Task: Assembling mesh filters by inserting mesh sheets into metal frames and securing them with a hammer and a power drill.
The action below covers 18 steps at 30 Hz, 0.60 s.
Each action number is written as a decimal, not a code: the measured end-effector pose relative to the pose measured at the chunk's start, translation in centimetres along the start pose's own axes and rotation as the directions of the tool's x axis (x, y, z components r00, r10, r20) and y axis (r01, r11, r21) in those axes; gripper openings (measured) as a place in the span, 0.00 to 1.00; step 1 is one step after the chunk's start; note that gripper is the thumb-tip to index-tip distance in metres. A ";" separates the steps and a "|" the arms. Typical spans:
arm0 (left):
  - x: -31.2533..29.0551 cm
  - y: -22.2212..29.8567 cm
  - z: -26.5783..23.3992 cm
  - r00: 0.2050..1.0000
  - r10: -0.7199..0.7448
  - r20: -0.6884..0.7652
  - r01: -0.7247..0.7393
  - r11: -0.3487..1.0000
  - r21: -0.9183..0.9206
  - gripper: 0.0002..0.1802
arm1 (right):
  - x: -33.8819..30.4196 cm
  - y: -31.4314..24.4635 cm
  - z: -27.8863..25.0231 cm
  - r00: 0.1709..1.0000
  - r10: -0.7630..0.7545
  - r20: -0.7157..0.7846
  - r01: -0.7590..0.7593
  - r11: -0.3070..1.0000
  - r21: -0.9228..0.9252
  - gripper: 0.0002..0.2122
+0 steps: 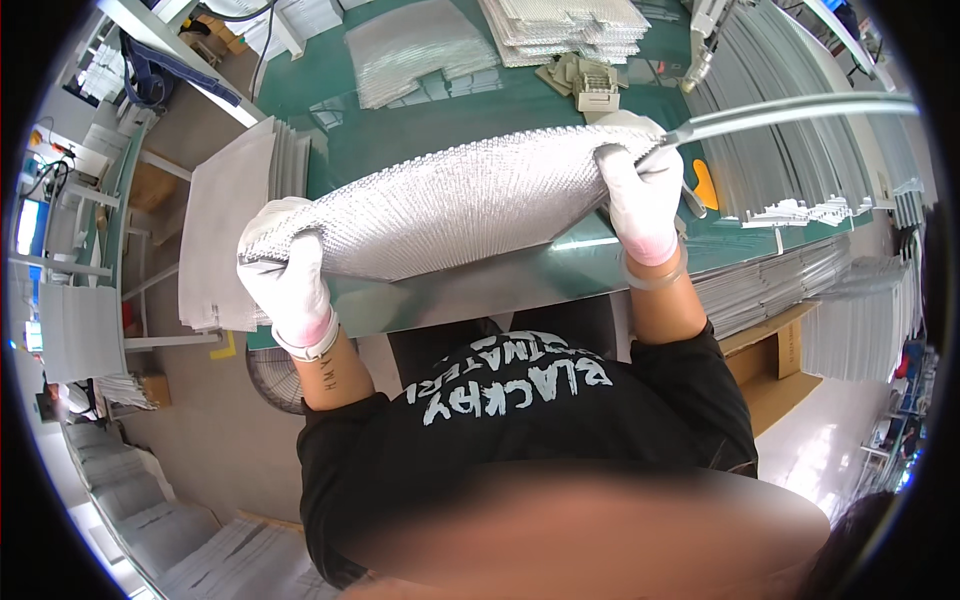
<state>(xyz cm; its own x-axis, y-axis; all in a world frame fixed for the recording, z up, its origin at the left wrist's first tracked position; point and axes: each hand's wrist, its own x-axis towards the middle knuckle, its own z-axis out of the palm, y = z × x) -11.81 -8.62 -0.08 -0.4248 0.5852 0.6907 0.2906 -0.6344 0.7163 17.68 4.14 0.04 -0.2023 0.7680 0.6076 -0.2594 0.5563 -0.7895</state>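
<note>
A silvery sheet with a fine bumpy texture (pixel 460 205) is stretched between my two hands, tilted and slightly bowed above the front of the green table (pixel 385 312). My left hand (pixel 288 275), in a white glove, grips its left end with the thumb on the near face. My right hand (pixel 642 190), also gloved, pinches the right end. A long, thin, shiny grey strip (pixel 800 112) runs rightward from beside my right hand; whether that hand holds it too, I cannot tell. An orange-yellow piece (pixel 705 186) lies just right of my right hand.
Flat translucent silvery sheets (pixel 420 55) and a stack of white textured sheets (pixel 565 28) lie at the back. Beige plastic pieces (pixel 596 88) sit before them. Sheet stacks stand left (pixel 228 225) and right (pixel 790 130). A cardboard box (pixel 775 370) is below right, a fan (pixel 274 378) below left.
</note>
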 end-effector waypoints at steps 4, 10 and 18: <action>-0.5 0.5 -0.7 0.989 0.073 0.130 -0.065 0.996 -0.063 0.08 | -0.5 -0.1 -0.1 0.999 -0.039 0.032 0.039 0.999 0.001 0.04; -1.0 0.1 -1.6 0.513 0.492 0.703 0.063 0.795 -0.603 0.18 | -4.6 -2.3 -1.8 0.905 -0.255 0.340 0.212 0.964 0.160 0.29; -7.7 -5.3 -4.7 0.222 -0.352 0.909 -0.125 0.915 0.384 0.29 | -8.6 -3.1 -4.7 0.754 -0.102 0.649 0.103 0.994 0.036 0.09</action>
<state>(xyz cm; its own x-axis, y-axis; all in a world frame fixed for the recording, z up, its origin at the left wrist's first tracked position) -14.08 -12.12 -9.60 0.5828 0.8126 -0.0079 0.6485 -0.4592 0.6071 24.66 -2.68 -3.13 -0.7391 0.3165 0.5945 -0.3130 0.6201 -0.7193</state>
